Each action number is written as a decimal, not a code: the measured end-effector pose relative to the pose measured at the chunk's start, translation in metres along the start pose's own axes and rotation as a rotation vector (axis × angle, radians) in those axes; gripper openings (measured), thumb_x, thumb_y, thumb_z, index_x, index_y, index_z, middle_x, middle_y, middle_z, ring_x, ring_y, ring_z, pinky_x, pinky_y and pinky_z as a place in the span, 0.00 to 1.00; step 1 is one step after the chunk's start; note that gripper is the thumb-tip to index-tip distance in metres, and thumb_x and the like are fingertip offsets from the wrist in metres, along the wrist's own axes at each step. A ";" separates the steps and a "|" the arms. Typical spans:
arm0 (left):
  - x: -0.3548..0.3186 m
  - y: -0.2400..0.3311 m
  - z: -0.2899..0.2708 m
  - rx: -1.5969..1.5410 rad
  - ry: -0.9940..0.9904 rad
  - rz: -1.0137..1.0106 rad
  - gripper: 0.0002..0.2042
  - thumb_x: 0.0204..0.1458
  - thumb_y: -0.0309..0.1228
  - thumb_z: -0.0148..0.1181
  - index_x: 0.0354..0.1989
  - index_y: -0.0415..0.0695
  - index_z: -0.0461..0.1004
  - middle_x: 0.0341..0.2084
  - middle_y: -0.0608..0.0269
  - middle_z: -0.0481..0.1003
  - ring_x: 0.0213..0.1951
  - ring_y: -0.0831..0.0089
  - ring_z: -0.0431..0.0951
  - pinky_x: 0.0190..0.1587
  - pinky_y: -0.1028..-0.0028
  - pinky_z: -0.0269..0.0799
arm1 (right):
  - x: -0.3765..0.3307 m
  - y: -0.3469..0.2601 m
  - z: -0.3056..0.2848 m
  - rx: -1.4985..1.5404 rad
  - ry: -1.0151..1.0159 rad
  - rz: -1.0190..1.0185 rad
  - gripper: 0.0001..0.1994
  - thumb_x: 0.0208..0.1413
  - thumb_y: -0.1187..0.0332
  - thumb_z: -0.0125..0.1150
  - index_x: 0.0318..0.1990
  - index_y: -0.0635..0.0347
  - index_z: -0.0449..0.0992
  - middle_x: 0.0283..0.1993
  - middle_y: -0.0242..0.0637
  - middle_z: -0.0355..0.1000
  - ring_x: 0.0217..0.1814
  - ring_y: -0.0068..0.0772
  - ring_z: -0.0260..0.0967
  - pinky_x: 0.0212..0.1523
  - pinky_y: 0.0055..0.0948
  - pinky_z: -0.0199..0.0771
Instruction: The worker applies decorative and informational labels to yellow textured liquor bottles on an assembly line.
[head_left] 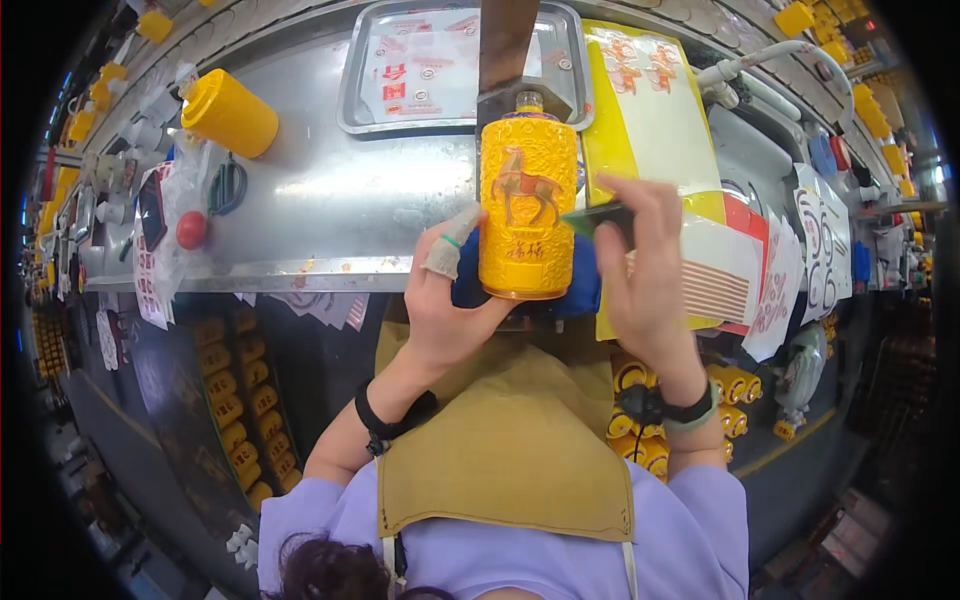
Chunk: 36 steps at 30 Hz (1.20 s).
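Note:
A yellow embossed bottle (527, 255) with a clear neck bears a brown horse picture with a red saddle and small dark characters below it. My left hand (447, 290) grips its left side and base, and a whitish cover with a green band wraps one finger. Close to the bottle's right side, my right hand (645, 260) pinches a thin dark green scraper-like piece (598, 217). The scraper's tip is near the horse's hindquarters; I cannot tell whether it touches. Behind the bottle's lower part shows something blue (468, 285), mostly hidden.
A metal tray (358, 105) with decal sheets lies at the back of the metal table (320, 190). Yellow-edged decal sheets (655, 130) lie to the right. A yellow container (230, 112), scissors (228, 185) and a red ball (191, 230) are at the left. Yellow bottles (640, 440) stand below.

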<state>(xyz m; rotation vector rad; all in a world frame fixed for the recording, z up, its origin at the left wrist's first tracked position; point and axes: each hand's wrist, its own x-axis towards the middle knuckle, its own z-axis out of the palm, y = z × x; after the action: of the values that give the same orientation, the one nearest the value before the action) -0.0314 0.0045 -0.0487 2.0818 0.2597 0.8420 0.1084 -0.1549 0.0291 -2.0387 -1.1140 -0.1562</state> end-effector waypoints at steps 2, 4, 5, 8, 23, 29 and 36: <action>0.000 -0.001 0.004 -0.050 0.021 -0.003 0.41 0.37 0.26 0.82 0.64 0.38 0.68 0.53 0.51 0.75 0.54 0.57 0.77 0.58 0.64 0.74 | 0.016 -0.001 -0.011 0.084 -0.011 -0.001 0.25 0.53 0.85 0.59 0.60 0.63 0.71 0.51 0.49 0.72 0.52 0.52 0.68 0.56 0.44 0.69; 0.000 0.002 0.007 -0.106 0.041 -0.041 0.43 0.37 0.26 0.82 0.65 0.38 0.66 0.54 0.52 0.74 0.55 0.58 0.77 0.58 0.64 0.74 | 0.025 -0.005 -0.015 0.137 -0.091 -0.077 0.23 0.53 0.85 0.60 0.58 0.63 0.73 0.49 0.48 0.73 0.50 0.51 0.70 0.54 0.43 0.71; 0.001 0.005 0.008 -0.161 0.060 -0.077 0.45 0.37 0.26 0.83 0.66 0.37 0.64 0.54 0.53 0.74 0.55 0.60 0.77 0.59 0.64 0.74 | 0.029 -0.009 -0.016 0.191 -0.170 -0.153 0.21 0.52 0.85 0.62 0.55 0.63 0.74 0.48 0.46 0.75 0.48 0.50 0.71 0.52 0.42 0.73; 0.004 0.019 0.006 -0.141 0.009 -0.148 0.51 0.32 0.29 0.87 0.68 0.36 0.60 0.59 0.56 0.70 0.57 0.63 0.75 0.61 0.66 0.71 | 0.039 -0.019 -0.003 0.161 -0.393 -0.251 0.15 0.54 0.76 0.66 0.50 0.62 0.77 0.41 0.43 0.75 0.45 0.49 0.73 0.47 0.44 0.74; 0.003 0.008 0.005 -0.112 -0.035 -0.176 0.57 0.32 0.37 0.88 0.71 0.33 0.57 0.55 0.52 0.76 0.55 0.62 0.78 0.60 0.65 0.72 | 0.028 0.019 0.015 0.123 -0.195 -0.487 0.17 0.50 0.70 0.69 0.49 0.49 0.79 0.43 0.30 0.78 0.44 0.38 0.73 0.51 0.40 0.68; 0.005 0.004 0.001 -0.064 0.009 -0.108 0.57 0.33 0.38 0.88 0.70 0.27 0.57 0.52 0.50 0.78 0.54 0.62 0.80 0.61 0.66 0.71 | 0.039 0.061 0.012 -0.093 0.087 -0.568 0.11 0.48 0.72 0.67 0.40 0.47 0.83 0.43 0.24 0.81 0.40 0.30 0.73 0.46 0.34 0.63; 0.003 -0.003 -0.002 -0.017 -0.058 -0.073 0.54 0.35 0.38 0.86 0.70 0.28 0.57 0.52 0.49 0.79 0.54 0.61 0.81 0.62 0.66 0.71 | 0.042 0.047 0.022 0.060 0.099 -0.267 0.15 0.54 0.71 0.70 0.49 0.55 0.79 0.43 0.33 0.80 0.40 0.39 0.75 0.45 0.37 0.64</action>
<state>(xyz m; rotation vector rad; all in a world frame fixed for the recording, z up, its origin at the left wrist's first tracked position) -0.0305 0.0092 -0.0485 2.0651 0.2948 0.7363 0.1638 -0.1261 0.0055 -1.8031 -1.3084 -0.3492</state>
